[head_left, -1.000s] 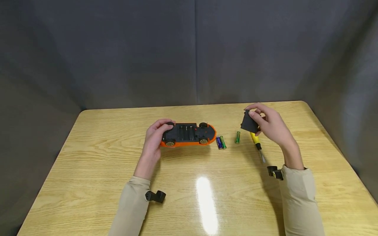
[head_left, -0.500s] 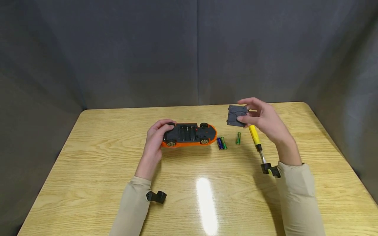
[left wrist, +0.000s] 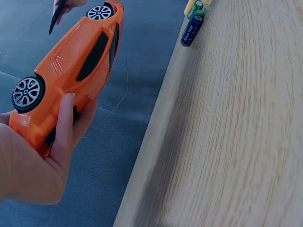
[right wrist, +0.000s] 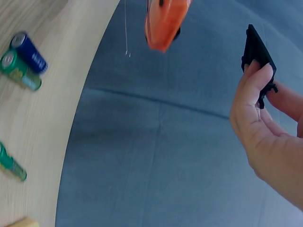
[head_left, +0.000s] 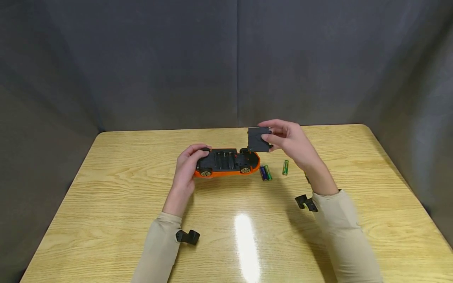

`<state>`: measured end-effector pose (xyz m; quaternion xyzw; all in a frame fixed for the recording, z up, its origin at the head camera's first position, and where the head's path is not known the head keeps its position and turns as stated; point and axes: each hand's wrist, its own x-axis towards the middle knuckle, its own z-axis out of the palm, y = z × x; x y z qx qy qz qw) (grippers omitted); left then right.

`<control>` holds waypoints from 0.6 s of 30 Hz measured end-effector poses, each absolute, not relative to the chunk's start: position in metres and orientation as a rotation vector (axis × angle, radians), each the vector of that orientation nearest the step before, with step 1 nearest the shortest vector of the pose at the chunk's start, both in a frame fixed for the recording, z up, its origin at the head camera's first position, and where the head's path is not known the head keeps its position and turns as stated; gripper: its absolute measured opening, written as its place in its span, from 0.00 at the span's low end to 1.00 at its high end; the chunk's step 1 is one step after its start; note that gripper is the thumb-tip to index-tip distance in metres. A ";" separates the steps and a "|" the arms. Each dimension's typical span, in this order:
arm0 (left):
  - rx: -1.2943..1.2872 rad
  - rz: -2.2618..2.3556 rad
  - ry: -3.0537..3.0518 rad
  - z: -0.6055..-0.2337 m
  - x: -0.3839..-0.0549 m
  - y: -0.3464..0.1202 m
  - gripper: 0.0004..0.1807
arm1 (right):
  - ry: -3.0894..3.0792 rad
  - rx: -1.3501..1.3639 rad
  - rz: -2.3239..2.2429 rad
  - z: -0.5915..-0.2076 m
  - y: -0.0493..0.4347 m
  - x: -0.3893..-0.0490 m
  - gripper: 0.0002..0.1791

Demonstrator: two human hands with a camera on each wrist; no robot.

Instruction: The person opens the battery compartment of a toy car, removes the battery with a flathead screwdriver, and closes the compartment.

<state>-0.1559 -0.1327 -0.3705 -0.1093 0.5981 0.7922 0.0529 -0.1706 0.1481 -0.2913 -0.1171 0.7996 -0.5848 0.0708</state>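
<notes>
My left hand (head_left: 185, 163) grips one end of an orange toy car (left wrist: 71, 66), which is held above the table with its black underside up in the head view. An uncovered battery compartment (head_left: 225, 160) with several slots shows in that underside. With thumb and fingers my right hand (head_left: 288, 141) pinches a flat black battery cover (head_left: 257, 139). It hangs above and behind the car's right end, overlapping a wheel in the head view. In the right wrist view the cover (right wrist: 259, 52) is edge-on, with small tabs near the fingers.
A blue battery (head_left: 263, 173) and a green battery (head_left: 267, 172) lie side by side on the wooden table (head_left: 124, 196), just right of the car. Another green battery (head_left: 285, 167) lies farther right. Dark curtains (head_left: 170, 70) stand behind the table.
My right hand has moved left with the battery cover, from above the yellow screwdriver to the car's right end, turning the cover on the way. The left hand and car have barely moved.
</notes>
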 end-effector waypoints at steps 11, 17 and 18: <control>-0.337 2.420 1.823 -0.371 -0.156 -0.130 0.10 | 2.390 -0.317 -1.778 -0.306 0.121 -0.174 0.19; -0.338 2.420 1.832 -0.372 -0.156 -0.130 0.11 | 2.354 -0.290 -1.787 -0.313 0.110 -0.176 0.19; -0.336 2.420 1.833 -0.373 -0.156 -0.130 0.11 | 2.349 -0.284 -1.789 -0.314 0.109 -0.176 0.19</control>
